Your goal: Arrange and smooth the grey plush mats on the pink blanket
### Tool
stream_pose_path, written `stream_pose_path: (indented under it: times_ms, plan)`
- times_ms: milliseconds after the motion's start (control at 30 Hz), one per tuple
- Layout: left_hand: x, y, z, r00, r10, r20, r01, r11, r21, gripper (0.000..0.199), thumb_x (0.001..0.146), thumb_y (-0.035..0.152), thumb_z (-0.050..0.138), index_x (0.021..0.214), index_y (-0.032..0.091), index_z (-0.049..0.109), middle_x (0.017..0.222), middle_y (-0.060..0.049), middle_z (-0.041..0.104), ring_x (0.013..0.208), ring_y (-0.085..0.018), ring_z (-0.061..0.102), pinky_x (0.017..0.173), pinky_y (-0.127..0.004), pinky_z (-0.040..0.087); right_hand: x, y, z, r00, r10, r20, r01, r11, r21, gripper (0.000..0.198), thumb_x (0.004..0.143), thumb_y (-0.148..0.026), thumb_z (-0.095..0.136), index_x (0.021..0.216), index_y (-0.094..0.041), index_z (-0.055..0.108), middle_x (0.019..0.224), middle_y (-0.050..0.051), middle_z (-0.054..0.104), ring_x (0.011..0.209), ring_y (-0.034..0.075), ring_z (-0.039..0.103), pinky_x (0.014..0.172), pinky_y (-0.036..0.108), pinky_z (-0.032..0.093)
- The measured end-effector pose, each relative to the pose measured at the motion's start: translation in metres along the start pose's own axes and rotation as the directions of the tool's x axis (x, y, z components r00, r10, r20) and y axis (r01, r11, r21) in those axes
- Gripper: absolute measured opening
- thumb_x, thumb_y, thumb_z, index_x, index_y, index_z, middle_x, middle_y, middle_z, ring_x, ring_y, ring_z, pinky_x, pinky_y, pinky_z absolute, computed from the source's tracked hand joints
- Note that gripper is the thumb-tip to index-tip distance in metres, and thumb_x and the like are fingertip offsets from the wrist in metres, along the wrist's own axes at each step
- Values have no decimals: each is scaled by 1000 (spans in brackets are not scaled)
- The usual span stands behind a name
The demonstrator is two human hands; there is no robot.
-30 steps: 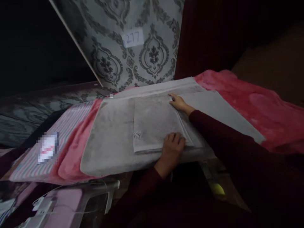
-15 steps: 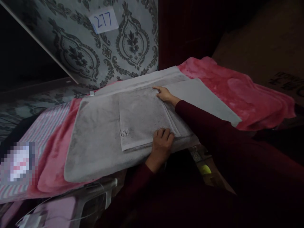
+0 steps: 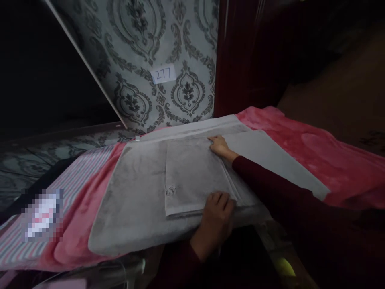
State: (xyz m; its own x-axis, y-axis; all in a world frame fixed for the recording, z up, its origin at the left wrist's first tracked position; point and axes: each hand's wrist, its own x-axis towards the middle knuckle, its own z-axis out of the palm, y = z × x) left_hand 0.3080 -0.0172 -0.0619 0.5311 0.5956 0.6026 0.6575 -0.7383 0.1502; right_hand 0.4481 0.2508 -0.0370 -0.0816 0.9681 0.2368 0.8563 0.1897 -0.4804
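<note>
A grey towel [image 3: 192,172], folded over in layers, has a small dark patterned mark near its left front corner. My left hand [image 3: 218,212] is closed at the near right corner, with its fingers curled over the front edge. At the far right corner, my right hand [image 3: 220,145] bends its fingers on the edge, the index finger pointing left along it. What lies under both palms is hidden. Beneath the towel spreads a larger grey cloth [image 3: 129,200], and a pale grey flap [image 3: 288,168] extends to the right.
Pink-red plush fabric [image 3: 300,148] lies under and to the right of the grey cloth. Striped fabric [image 3: 75,180] is at the left. A patterned wall panel [image 3: 135,52] with a paper label [image 3: 164,74] reading 277 stands behind. A yellow-green object [image 3: 285,267] shows below.
The camera view has tilted upward and shifted left, so everything sits lower and further right. Both hands stay at the same corners of the towel, which looks unchanged.
</note>
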Motion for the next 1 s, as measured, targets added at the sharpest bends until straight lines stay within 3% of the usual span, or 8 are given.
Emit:
stream_pose_path:
  times_ms: [133,300,533,667,733,800,900,1000]
  plan:
    - [-4,-3,-15,995,-87,-37,90,993,75,40,93,23,61,132,14,60,141,-17,63,134,-34,54,111,-56,46,-10,-20,3,988,-152,-4,151,985,-83,65,98,-44,53,158,-20,44,168,15,29,153,38,27,123,57,27]
    - [-17,-1,-1,982,-114,152,74,966,246,71,87,38,73,150,16,48,157,-23,47,144,-48,43,109,-73,41,-26,-19,16,951,-213,223,256,948,-187,70,103,-56,42,161,-17,38,167,17,29,156,33,24,124,56,23]
    - [-24,5,-21,974,-110,198,109,994,18,61,90,35,71,146,21,54,155,-16,53,147,-40,44,116,-65,41,-25,-6,22,953,-216,211,251,956,-154,71,102,-59,43,160,-19,40,167,16,29,155,34,25,124,57,24]
    - [-39,-23,-60,972,-232,-27,219,947,-234,31,97,23,57,126,26,66,140,-9,67,136,-24,56,116,-51,44,-23,-8,21,951,-190,243,238,953,-185,71,103,-59,41,161,-18,39,168,16,28,156,34,24,123,58,24]
    - [-50,-46,-77,878,-441,-187,379,878,-292,28,96,24,57,121,24,70,142,-11,65,138,-26,55,116,-53,42,-19,-10,19,947,-171,272,231,951,-206,68,104,-57,40,160,-20,40,168,16,29,155,34,25,122,59,26]
    - [-61,-70,-90,727,-656,-204,532,725,-438,30,93,31,62,120,23,71,143,-12,64,137,-29,55,115,-54,42,-13,-13,17,945,-158,288,227,948,-225,64,104,-54,40,159,-21,43,167,15,31,154,35,28,121,62,28]
    - [-69,-93,-101,529,-847,56,611,335,-717,49,85,47,71,126,21,68,140,-14,66,132,-30,60,111,-47,46,-1,-19,15,945,-156,287,229,943,-242,59,105,-48,38,156,-21,47,164,15,36,153,35,30,120,63,28]
    - [-69,-100,-103,408,-878,252,572,30,-820,74,73,56,83,135,21,62,137,-17,67,129,-30,62,107,-40,47,14,-23,14,940,-158,303,240,937,-255,55,105,-41,37,156,-22,48,162,14,41,151,34,34,120,61,29]
